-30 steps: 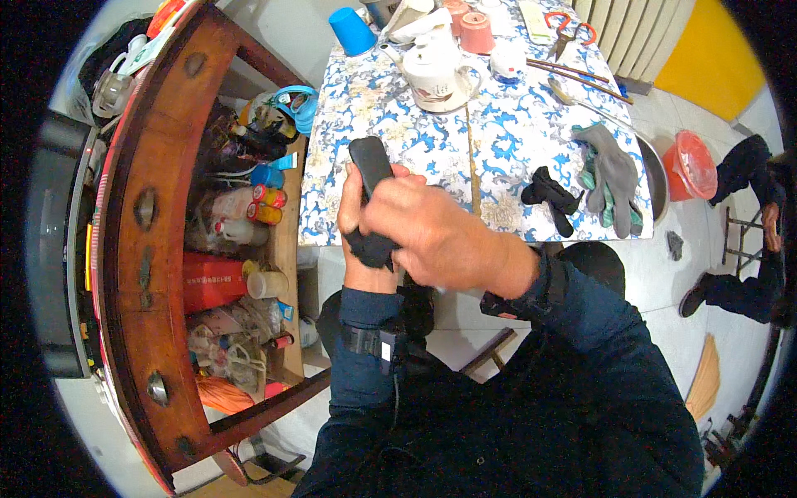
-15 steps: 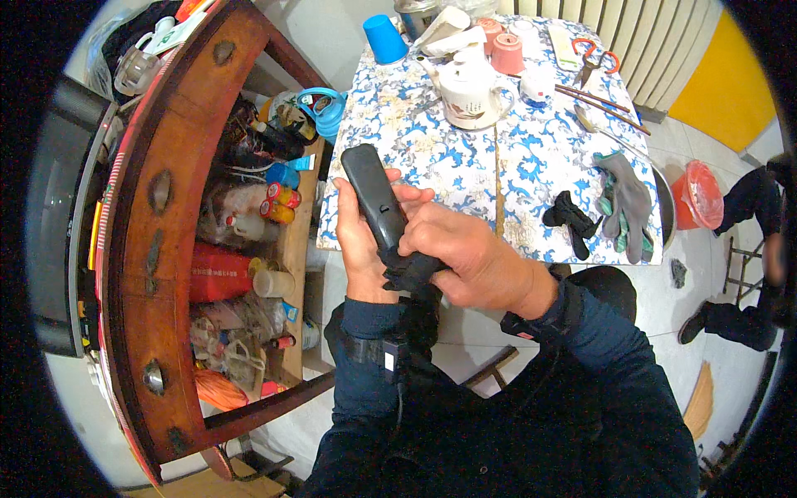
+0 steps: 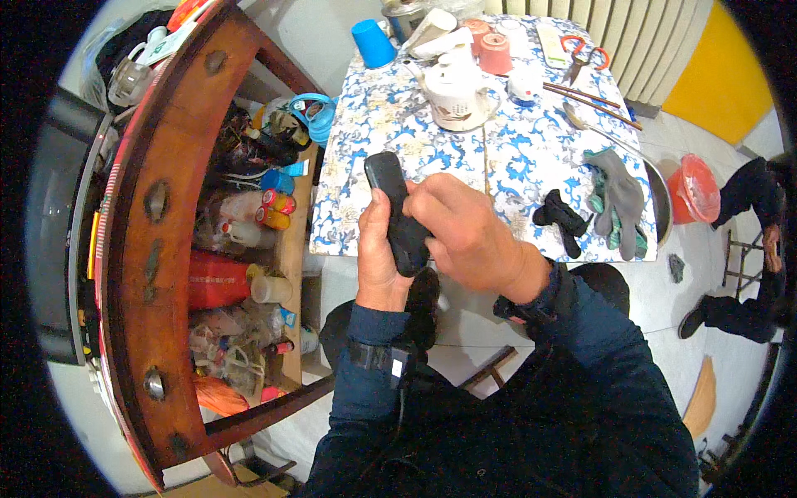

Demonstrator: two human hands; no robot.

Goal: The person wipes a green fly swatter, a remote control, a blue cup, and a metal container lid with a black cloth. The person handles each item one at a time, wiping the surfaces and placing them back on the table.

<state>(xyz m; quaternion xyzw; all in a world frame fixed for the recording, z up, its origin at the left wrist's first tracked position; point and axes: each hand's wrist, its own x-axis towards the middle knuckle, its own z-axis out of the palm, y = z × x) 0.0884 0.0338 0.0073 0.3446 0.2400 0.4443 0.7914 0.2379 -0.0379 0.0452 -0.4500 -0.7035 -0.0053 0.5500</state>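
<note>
A long, slim black object (image 3: 384,173) with rounded ends, like a handset or a case, stands tilted between my hands in front of the table. My left hand (image 3: 378,253) is closed around its lower left side, thumb along its edge. My right hand (image 3: 465,228) is closed against its right side, fingers curled on it. Dark, fabric-like material shows on its lower part; the fingers hide where this begins. On the table to the right lie a bunched black cloth item (image 3: 561,217) and grey-green work gloves (image 3: 616,199).
The patterned table (image 3: 357,207) holds a white teapot (image 3: 457,98), blue cup (image 3: 374,45), pink cups (image 3: 496,55), scissors (image 3: 584,60), chopsticks (image 3: 594,100) and a ladle (image 3: 581,120). A wooden cabinet (image 3: 158,249) stands left; a red bin (image 3: 694,191) and a seated person (image 3: 747,249) are right.
The black object has shifted right and turned more upright. My right hand has moved up along its side, and the loose black fabric below it no longer hangs out.
</note>
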